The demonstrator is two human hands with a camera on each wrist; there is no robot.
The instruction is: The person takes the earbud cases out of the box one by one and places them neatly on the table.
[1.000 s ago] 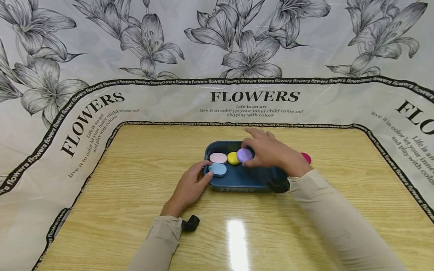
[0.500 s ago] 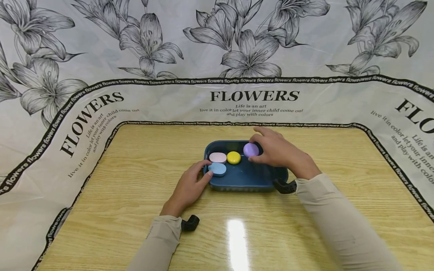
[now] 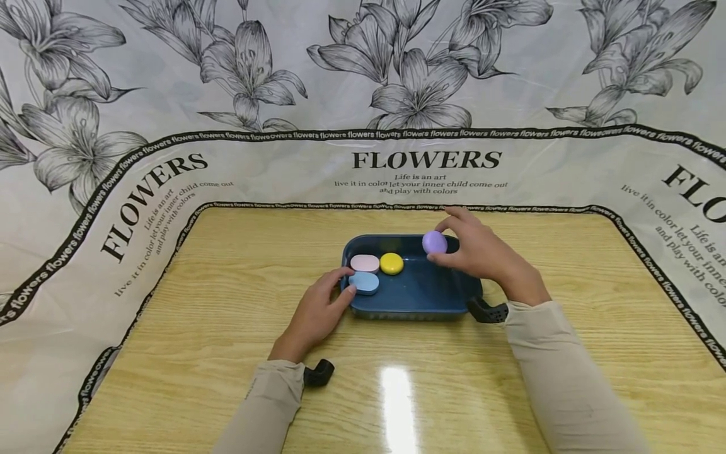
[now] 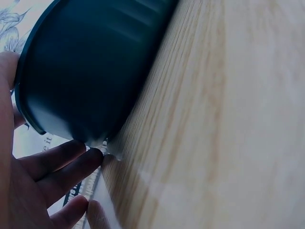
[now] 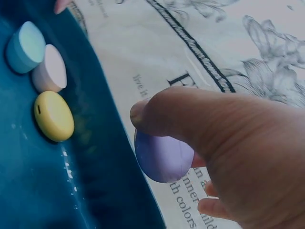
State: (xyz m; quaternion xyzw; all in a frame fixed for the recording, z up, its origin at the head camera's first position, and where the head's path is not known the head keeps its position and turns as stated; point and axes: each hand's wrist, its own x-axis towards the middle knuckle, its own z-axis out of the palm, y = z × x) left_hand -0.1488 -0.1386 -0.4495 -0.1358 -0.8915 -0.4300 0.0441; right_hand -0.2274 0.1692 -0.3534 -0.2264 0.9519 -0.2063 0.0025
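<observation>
My right hand (image 3: 482,252) pinches a smooth, round purple case (image 3: 435,243) between thumb and fingers, over the back right part of a dark blue bin (image 3: 420,293). In the right wrist view the purple case (image 5: 164,157) shows a seam and overlaps the bin's rim. My left hand (image 3: 314,309) grips the bin's left end, thumb and index over the rim beside an oblong light blue case (image 3: 364,284). Its other fingers (image 4: 71,174) reach the outer end wall in the left wrist view. An oblong pale pink case (image 3: 365,263) and a round yellow case (image 3: 391,264) lie inside.
The bin stands on a wood-grain table (image 3: 227,302). A floral sheet with printed lettering (image 3: 425,160) rises behind the table and along both sides. Each wrist wears a black camera mount (image 3: 319,373).
My right hand has lifted the purple case away from the yellow one, moving right and back. A magenta thing seen by the right wrist is now out of sight. The left hand stays put.
</observation>
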